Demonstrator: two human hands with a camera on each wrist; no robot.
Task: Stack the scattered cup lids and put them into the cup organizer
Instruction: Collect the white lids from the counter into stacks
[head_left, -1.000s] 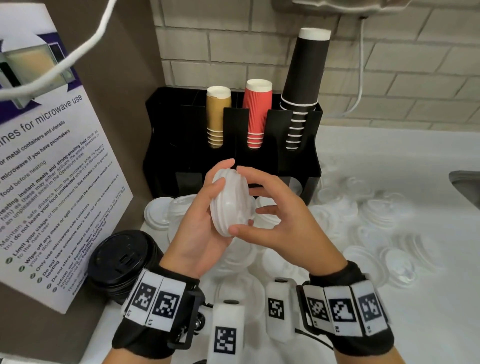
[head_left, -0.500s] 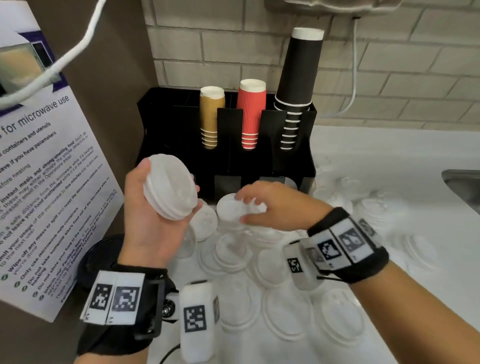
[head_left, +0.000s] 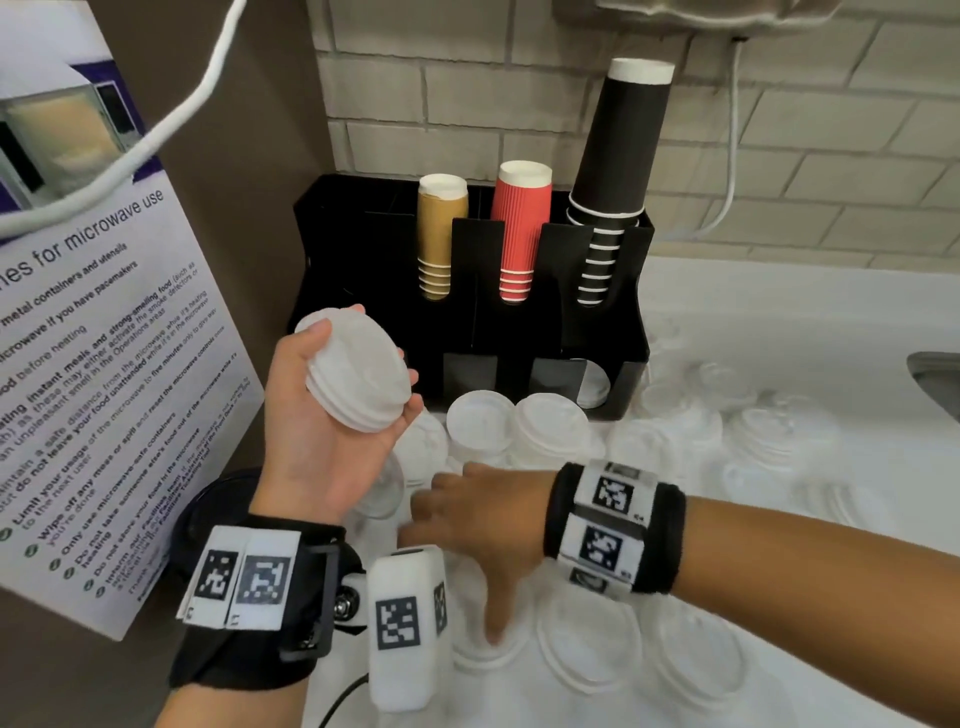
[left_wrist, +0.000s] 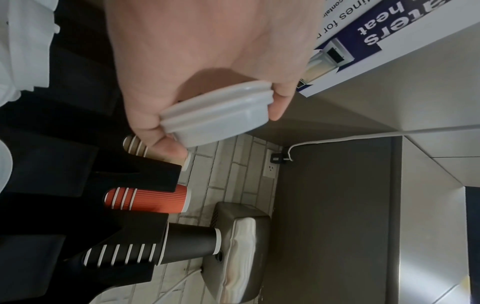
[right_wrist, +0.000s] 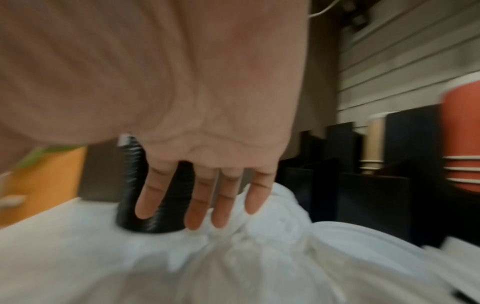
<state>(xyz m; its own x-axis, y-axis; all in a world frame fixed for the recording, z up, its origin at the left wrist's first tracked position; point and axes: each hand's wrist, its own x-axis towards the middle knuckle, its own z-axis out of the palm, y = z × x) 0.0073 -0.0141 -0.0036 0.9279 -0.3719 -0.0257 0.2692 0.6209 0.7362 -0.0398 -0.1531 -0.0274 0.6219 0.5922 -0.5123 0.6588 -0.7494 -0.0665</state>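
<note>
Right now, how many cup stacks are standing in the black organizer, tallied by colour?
Tan cup stack: 1
Red cup stack: 1
Black cup stack: 1
Total: 3 stacks in the organizer.

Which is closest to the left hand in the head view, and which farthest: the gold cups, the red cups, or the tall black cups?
From the left hand, which holds a stack of white lids:
1. Gold cups, leftmost cup slot of the organizer.
2. Red cups, middle slot.
3. Tall black cups, rightmost slot, farthest.
</note>
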